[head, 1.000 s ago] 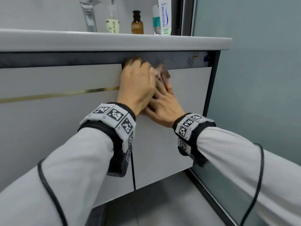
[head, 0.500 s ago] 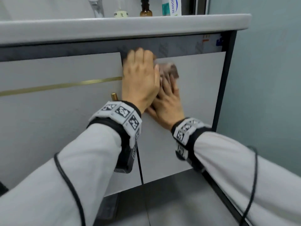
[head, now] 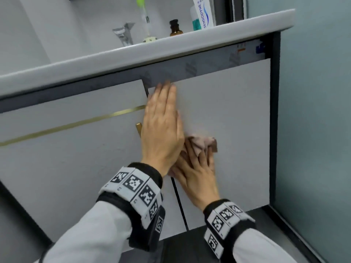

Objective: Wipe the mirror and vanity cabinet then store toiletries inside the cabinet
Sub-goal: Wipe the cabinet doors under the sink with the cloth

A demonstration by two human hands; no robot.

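Note:
The vanity cabinet has two pale grey doors; the right door [head: 231, 118] is closed. My left hand [head: 161, 126] lies flat against that door near its left edge, fingers together and pointing up. Lower down, my right hand [head: 195, 173] presses a crumpled pinkish cloth [head: 201, 144] against the same door. On the counter [head: 171, 50] stand a toothpaste tube [head: 203, 14], a small brown bottle [head: 175, 28] and a slim bottle with a green cap [head: 145, 21].
A chrome tap [head: 124, 35] rises behind the counter edge. A brass handle [head: 138, 128] sticks out of the left door [head: 72, 145], which has a gold stripe. A frosted glass panel [head: 315, 130] stands close on the right. Dark floor [head: 180, 247] lies below.
My right hand has slid the cloth down the right door from its top edge. My left hand has flattened against the door. The view has tilted and moved closer.

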